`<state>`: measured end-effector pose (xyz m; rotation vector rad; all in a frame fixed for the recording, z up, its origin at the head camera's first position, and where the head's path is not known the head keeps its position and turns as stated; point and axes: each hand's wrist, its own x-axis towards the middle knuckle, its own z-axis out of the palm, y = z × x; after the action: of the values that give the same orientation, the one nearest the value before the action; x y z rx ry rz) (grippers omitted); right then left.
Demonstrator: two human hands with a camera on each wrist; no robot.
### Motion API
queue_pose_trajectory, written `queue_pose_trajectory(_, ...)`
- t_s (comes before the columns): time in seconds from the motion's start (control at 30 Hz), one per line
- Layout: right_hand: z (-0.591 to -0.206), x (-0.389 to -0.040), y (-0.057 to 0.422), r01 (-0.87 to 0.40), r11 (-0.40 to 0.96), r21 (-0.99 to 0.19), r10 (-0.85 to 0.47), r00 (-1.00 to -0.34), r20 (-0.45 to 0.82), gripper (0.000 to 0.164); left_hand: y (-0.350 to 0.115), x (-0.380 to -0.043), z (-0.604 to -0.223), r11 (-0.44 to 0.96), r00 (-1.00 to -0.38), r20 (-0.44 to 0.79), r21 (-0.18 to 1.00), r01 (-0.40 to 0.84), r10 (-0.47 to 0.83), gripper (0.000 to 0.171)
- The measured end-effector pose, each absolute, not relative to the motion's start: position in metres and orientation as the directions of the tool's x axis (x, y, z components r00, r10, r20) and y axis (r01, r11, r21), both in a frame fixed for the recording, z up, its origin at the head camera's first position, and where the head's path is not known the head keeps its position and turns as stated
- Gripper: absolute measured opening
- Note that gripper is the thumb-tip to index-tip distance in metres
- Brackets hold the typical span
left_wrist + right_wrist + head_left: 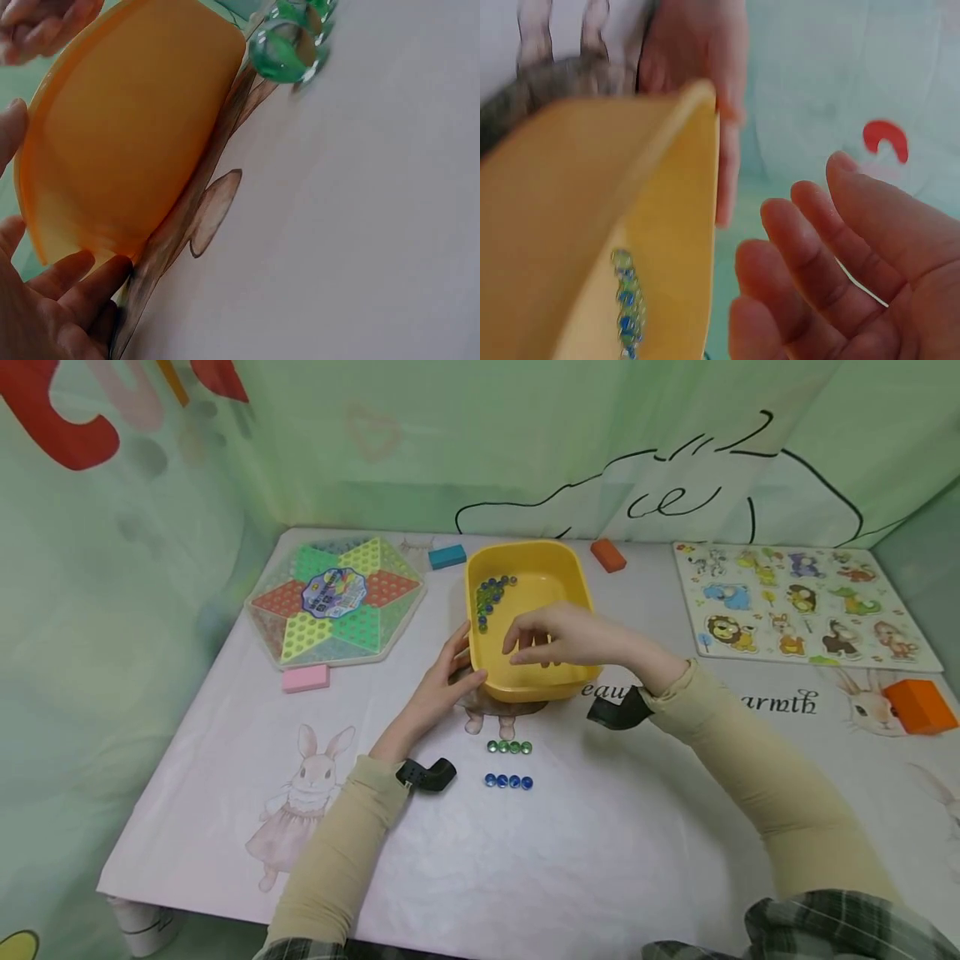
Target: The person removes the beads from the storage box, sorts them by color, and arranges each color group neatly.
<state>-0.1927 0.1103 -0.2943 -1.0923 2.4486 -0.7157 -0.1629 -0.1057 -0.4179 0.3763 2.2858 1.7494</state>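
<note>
A yellow plastic bin [551, 558] stands on the table with blue and green glass marbles [491, 597] along its left side. My left hand [442, 681] holds the bin's near left side, thumb at the rim and fingers against the outer wall. Over the bin hovers my right hand [566, 635], its fingers loosely bent; the right wrist view shows nothing between its fingers [799, 240]. In front of the bin lie a short row of green marbles [509, 747] and, nearer me, a row of blue marbles [509, 782].
At the left lies a star-patterned Chinese checkers board [337, 602], with a pink block [306, 678] before it. Blue [447, 557] and orange blocks [608, 555] flank the bin. An animal puzzle board [806, 602] and a larger orange block [921, 707] are at the right.
</note>
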Motion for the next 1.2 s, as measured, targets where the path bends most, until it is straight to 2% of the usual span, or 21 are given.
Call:
queue_pose_trajectory(0.4, -0.3, -0.239, 0.085, -0.492, 0.651, -0.578, -0.672, -0.728, -0.136, 0.016, -0.106, -0.163, -0.417, 0.244, -0.934, -0.055, 0.969, 0.035, 0.353, 0.072)
queue_pose_trajectory(0.67, -0.314, -0.259, 0.075, -0.484, 0.695, -0.531, -0.651, -0.737, -0.18, 0.016, -0.104, -0.15, -0.39, 0.255, -0.928, -0.056, 0.966, 0.042, 0.367, 0.072)
queue_pose_trajectory(0.93, -0.329, -0.274, 0.067, -0.452, 0.793, -0.408, -0.579, -0.767, -0.276, 0.018, -0.105, -0.15, -0.386, 0.25, -0.927, -0.039, 0.966, 0.06, 0.373, 0.071)
queue_pose_trajectory(1.2, -0.336, -0.281, 0.062, -0.469, 0.795, -0.384, -0.584, -0.764, -0.275, 0.015, -0.105, -0.15, -0.386, 0.238, -0.925, -0.016, 0.968, 0.081, 0.38, 0.072)
